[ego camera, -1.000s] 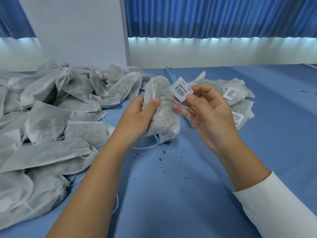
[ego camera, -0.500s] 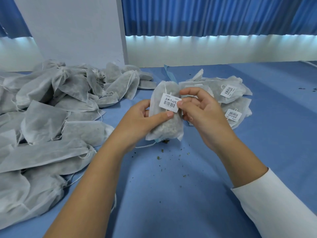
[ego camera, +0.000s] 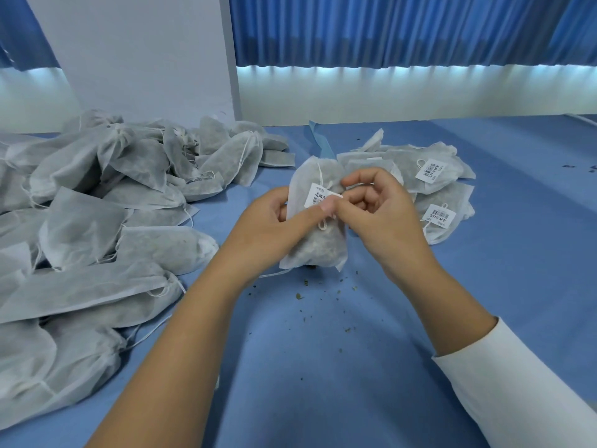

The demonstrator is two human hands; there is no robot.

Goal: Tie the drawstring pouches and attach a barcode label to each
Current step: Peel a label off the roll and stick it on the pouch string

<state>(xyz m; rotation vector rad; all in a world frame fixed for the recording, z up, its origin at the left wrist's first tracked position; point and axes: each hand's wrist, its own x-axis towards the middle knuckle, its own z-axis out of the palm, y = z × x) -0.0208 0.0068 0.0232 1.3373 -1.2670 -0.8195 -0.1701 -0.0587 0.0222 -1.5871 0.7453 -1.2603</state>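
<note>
left hand [ego camera: 274, 221] grips filled drawstring pouch [ego camera: 315, 240] upright above blue table [ego camera: 323, 367], thumb pressing barcode label [ego camera: 318, 195] | right hand [ego camera: 381, 215] fingertips pinch white drawstring [ego camera: 336, 196] at label

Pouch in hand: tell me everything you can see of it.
The pouch is a whitish, translucent non-woven bag filled with dark loose material. It stands roughly upright, its bottom edge at the blue table. A white barcode label lies on its front under the thumb of the left hand, whose fingers wrap behind. A thin white drawstring runs down its face, and the right hand pinches it beside the label.
</note>
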